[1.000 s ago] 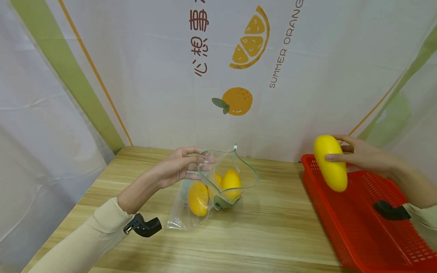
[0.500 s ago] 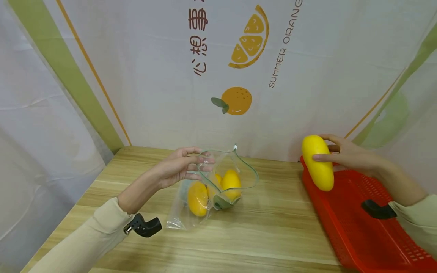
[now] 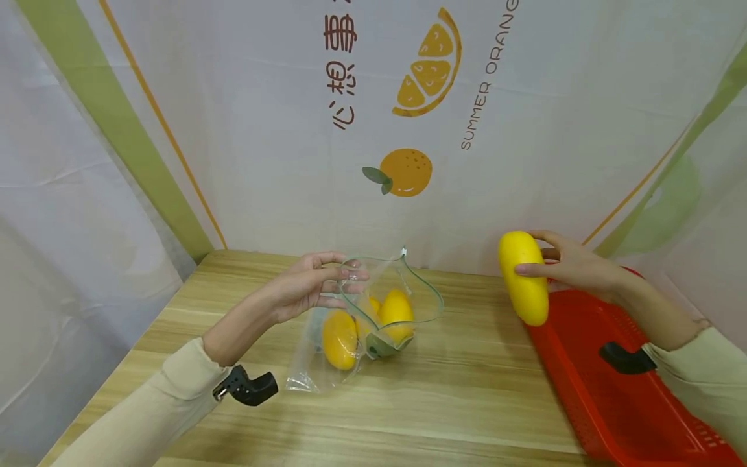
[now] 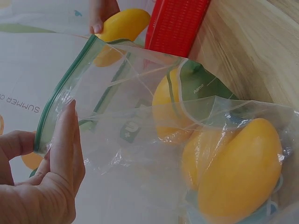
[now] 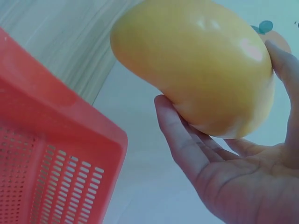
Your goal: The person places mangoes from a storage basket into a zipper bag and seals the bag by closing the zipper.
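Observation:
My left hand (image 3: 312,285) holds the rim of a clear zip-lock bag (image 4: 112,154) with a green seal. In the left wrist view, the seal passes between thumb and fingers. The bag's mouth gapes, and yellow mangoes (image 3: 338,340) lie inside it on the table, one partly hidden behind the others. My right hand (image 3: 574,266) grips another mango (image 3: 523,279) above the far left corner of a red basket (image 3: 563,395). Its thumb lies on one side and its fingers curl round the other, as the right wrist view (image 5: 201,65) shows.
The red basket, with perforated walls, stands at the right of the wooden table (image 3: 461,402). A white curtain (image 3: 280,162) with printed oranges and lettering hangs behind the table. Black wrist mounts (image 3: 248,387) stick out from both sleeves.
My right hand has moved left with the mango, from over the basket towards the bag. The left hand and the bag stay in nearly the same place.

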Demonstrator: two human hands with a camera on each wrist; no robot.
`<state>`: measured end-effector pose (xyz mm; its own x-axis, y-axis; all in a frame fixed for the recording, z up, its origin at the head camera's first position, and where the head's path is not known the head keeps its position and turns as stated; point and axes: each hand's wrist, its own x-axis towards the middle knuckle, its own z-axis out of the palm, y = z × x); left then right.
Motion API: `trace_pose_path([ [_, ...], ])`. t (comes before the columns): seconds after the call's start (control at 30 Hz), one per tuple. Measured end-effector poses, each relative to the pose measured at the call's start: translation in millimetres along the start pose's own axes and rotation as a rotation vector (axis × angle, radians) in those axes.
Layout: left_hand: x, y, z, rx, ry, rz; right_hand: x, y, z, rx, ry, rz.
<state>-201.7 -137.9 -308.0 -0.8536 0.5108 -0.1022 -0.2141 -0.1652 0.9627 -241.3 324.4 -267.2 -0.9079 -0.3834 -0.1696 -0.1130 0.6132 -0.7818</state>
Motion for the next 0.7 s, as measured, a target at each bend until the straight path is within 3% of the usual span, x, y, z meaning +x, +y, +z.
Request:
trace_pose_path([
  [0.7, 2.0, -1.7, -0.6, -0.006, -0.018, 0.009, 2.5, -6, 15, 0.026, 0.008, -0.021],
])
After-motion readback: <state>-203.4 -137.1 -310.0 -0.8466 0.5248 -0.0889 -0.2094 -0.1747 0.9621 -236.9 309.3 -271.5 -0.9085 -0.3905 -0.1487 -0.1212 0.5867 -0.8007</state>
